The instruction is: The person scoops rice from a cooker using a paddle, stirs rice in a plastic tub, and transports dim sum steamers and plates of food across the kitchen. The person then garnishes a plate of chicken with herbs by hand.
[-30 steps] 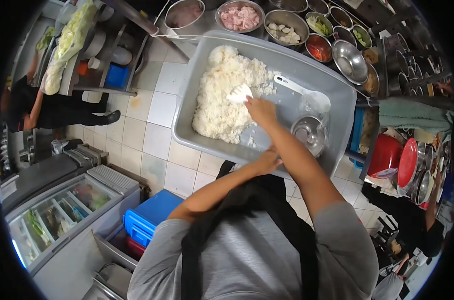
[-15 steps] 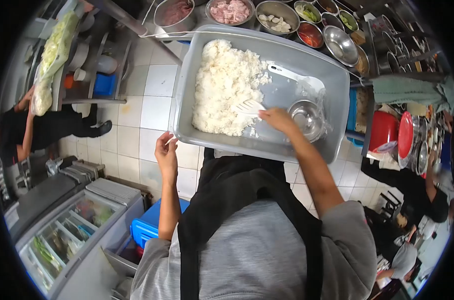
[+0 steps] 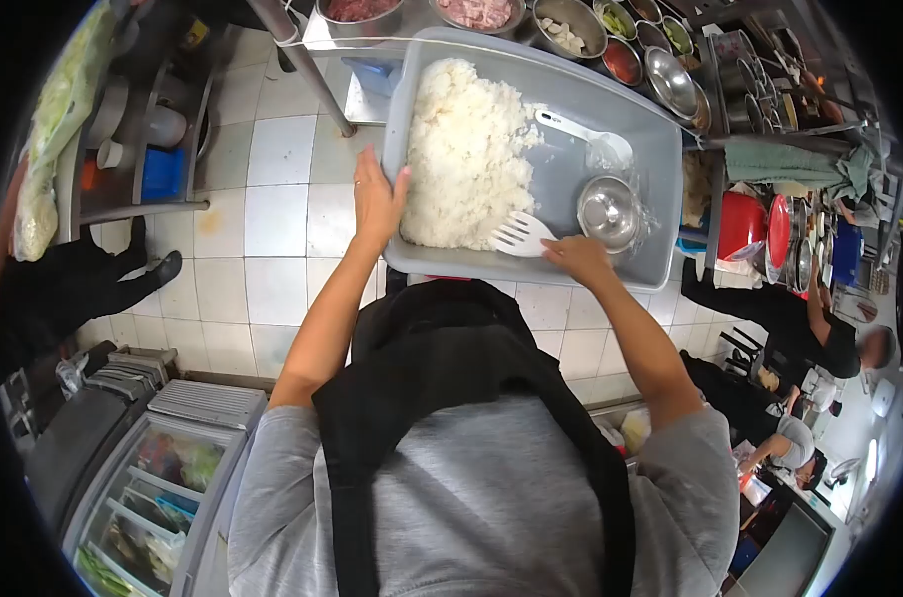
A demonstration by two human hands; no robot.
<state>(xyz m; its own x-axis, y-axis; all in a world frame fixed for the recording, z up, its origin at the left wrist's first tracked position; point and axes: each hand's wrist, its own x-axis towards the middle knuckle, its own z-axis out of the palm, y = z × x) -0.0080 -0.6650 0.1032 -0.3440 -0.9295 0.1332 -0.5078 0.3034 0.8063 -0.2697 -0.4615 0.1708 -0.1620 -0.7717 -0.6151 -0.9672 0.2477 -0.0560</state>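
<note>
In the head view a large grey plastic tub (image 3: 541,267) holds a mound of cooked white rice (image 3: 466,159) along its left side. My right hand (image 3: 579,259) is closed around the handle of a white slotted serving fork (image 3: 521,235), whose prongs are at the lower right edge of the rice. My left hand (image 3: 377,197) lies along the tub's left wall with fingers stretched out, holding nothing. Also in the tub are a shiny metal bowl (image 3: 608,212) and a white rice paddle (image 3: 576,128), with clear plastic wrap (image 3: 642,217) around the bowl.
Metal bowls of raw meat (image 3: 476,12), pale slices (image 3: 563,35) and red sauce (image 3: 622,62) line the far side. A metal post (image 3: 307,65) stands left of the tub. Co-workers are at left (image 3: 84,274) and right (image 3: 780,308). A glass-topped chiller (image 3: 148,478) stands lower left.
My left hand has moved up from below the tub's corner to its left wall, fingers straightened. The fork has moved slightly right and down, away from the rice. The tub sits at a different tilt.
</note>
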